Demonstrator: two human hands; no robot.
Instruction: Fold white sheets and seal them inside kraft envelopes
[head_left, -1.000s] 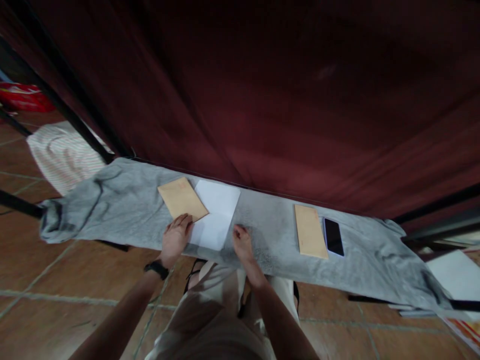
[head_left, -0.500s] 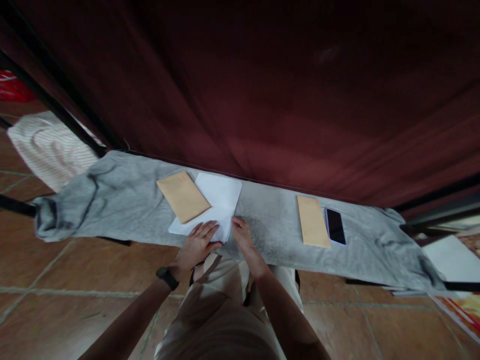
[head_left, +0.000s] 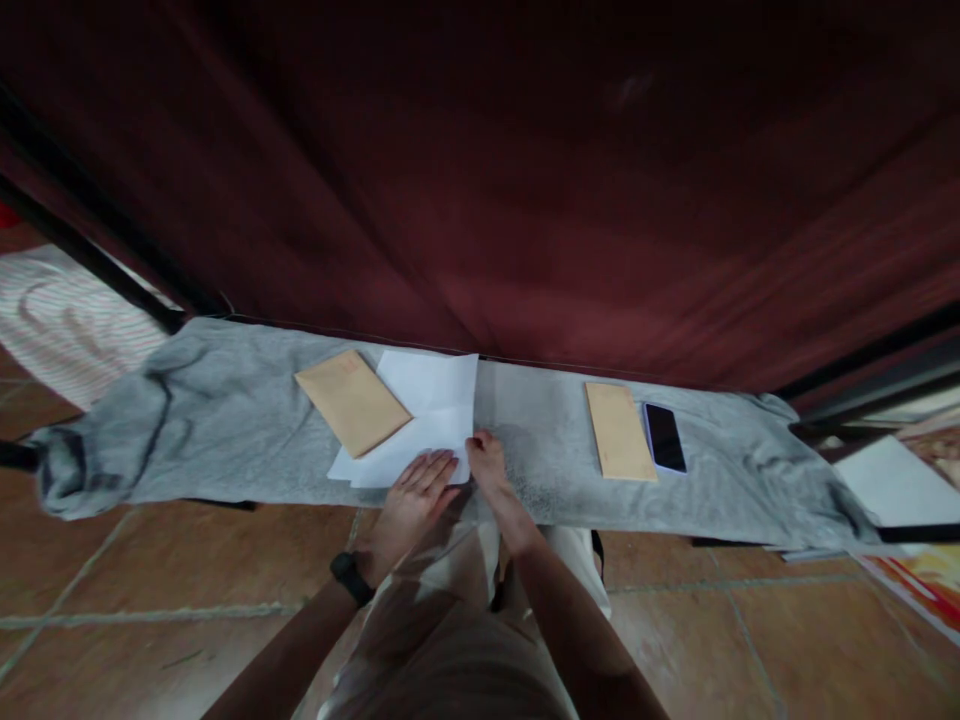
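A white sheet of paper (head_left: 431, 405) lies on a grey cloth (head_left: 225, 420) that covers a narrow table. A brown envelope (head_left: 351, 401) overlaps the sheet's left side. My left hand (head_left: 415, 496) lies flat on the sheet's near edge, fingers stretched out. My right hand (head_left: 487, 462) touches the sheet's near right corner, fingers curled, and whether it pinches the paper I cannot tell.
A second brown envelope (head_left: 619, 431) and a black phone (head_left: 664, 437) lie side by side to the right on the cloth. A dark red curtain (head_left: 525, 180) hangs right behind the table. White sheets (head_left: 892, 480) lie at the far right, striped fabric (head_left: 67, 320) at the left, tiled floor below.
My left hand has moved right, from the envelope's near corner onto the sheet's near edge. My right hand has shifted to the sheet's corner. The sheet now lies flatter and wider.
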